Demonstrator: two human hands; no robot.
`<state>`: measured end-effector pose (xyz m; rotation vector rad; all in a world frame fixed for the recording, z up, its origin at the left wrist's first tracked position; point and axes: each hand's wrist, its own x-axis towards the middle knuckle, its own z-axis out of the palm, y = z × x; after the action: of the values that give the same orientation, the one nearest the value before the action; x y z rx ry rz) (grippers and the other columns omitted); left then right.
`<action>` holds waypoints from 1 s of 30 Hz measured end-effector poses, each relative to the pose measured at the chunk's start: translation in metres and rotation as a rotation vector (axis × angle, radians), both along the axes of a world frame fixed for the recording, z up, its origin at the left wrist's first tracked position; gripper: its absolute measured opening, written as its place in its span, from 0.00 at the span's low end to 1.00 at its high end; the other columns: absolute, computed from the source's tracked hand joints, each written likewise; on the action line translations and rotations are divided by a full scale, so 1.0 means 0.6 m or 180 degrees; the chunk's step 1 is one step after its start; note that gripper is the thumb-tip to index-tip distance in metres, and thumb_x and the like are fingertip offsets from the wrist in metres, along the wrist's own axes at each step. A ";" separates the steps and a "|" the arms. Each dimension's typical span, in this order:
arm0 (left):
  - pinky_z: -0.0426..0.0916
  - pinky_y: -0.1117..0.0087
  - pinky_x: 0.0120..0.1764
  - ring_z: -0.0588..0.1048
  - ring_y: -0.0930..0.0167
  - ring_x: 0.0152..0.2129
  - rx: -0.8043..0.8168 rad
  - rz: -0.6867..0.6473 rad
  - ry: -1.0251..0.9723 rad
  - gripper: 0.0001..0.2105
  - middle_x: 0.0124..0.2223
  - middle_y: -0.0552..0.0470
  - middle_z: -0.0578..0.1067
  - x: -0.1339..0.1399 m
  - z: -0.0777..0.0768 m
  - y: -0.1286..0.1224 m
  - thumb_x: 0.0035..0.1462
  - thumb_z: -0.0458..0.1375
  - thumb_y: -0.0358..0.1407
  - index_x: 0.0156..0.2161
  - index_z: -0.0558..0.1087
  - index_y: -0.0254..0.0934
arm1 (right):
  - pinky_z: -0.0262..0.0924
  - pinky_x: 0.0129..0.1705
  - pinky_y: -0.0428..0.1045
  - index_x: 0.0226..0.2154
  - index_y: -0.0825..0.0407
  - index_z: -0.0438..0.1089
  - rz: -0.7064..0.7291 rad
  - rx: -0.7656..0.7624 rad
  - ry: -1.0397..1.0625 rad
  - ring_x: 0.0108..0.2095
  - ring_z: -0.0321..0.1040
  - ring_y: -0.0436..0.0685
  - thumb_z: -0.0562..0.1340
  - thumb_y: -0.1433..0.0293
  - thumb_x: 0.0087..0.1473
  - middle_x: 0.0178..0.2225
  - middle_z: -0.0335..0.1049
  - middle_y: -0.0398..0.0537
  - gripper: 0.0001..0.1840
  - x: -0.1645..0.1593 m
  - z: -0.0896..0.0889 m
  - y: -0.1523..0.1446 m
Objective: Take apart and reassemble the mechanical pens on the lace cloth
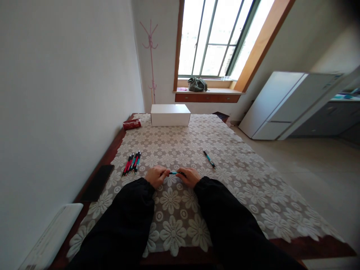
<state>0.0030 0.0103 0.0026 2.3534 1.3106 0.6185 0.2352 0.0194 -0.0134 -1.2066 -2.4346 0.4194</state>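
Observation:
Between my two hands a slim blue-and-black pen (173, 173) lies level, just above or on the lace tablecloth. My left hand (156, 176) is closed on its left end, and my right hand (189, 176) is closed on its right end. Fingers cover both tips of the pen. To the left of my left hand, several red, blue and black pens (132, 163) lie side by side in a group. A single dark pen with a blue-green part (209, 159) rests alone, beyond my right hand and to its right.
A white box (170, 115) stands at the table's far end, with a red packet (132, 124) to its left. Along the left edge lie a black flat object (98, 183) and a white one (52, 236). The flowered lace cloth (171, 198) covers most of the table.

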 end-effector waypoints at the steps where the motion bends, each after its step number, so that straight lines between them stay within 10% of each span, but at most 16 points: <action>1: 0.63 0.71 0.38 0.73 0.70 0.34 0.0002 0.0005 -0.0091 0.17 0.33 0.52 0.76 0.001 -0.001 0.000 0.64 0.48 0.45 0.36 0.76 0.40 | 0.54 0.34 0.46 0.37 0.49 0.71 -0.0008 -0.0019 -0.0025 0.32 0.68 0.54 0.53 0.58 0.62 0.32 0.73 0.48 0.16 0.001 -0.001 0.001; 6: 0.66 0.72 0.39 0.74 0.71 0.34 -0.0112 0.0137 -0.0348 0.12 0.37 0.52 0.77 0.002 -0.011 0.003 0.54 0.60 0.42 0.43 0.73 0.40 | 0.54 0.33 0.46 0.36 0.50 0.72 -0.0007 -0.0049 -0.0171 0.31 0.68 0.53 0.53 0.59 0.63 0.31 0.73 0.47 0.16 0.002 -0.006 0.003; 15: 0.63 0.72 0.35 0.73 0.70 0.31 0.0001 0.0142 0.0087 0.19 0.28 0.51 0.74 -0.001 -0.003 0.002 0.64 0.47 0.46 0.32 0.76 0.39 | 0.56 0.36 0.46 0.38 0.50 0.71 -0.0074 0.0060 -0.0077 0.35 0.69 0.54 0.58 0.60 0.60 0.33 0.73 0.47 0.12 0.001 -0.007 0.004; 30: 0.66 0.70 0.41 0.72 0.69 0.37 0.0082 -0.0119 -0.0077 0.13 0.38 0.50 0.78 0.000 -0.009 0.006 0.60 0.54 0.46 0.38 0.76 0.40 | 0.58 0.37 0.47 0.35 0.50 0.72 0.0028 0.0224 0.0044 0.36 0.67 0.54 0.59 0.60 0.60 0.33 0.71 0.46 0.12 0.001 -0.010 0.007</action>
<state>0.0032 0.0139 -0.0030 2.3778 1.2526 0.6540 0.2361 0.0239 -0.0195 -1.1601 -2.4229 0.3404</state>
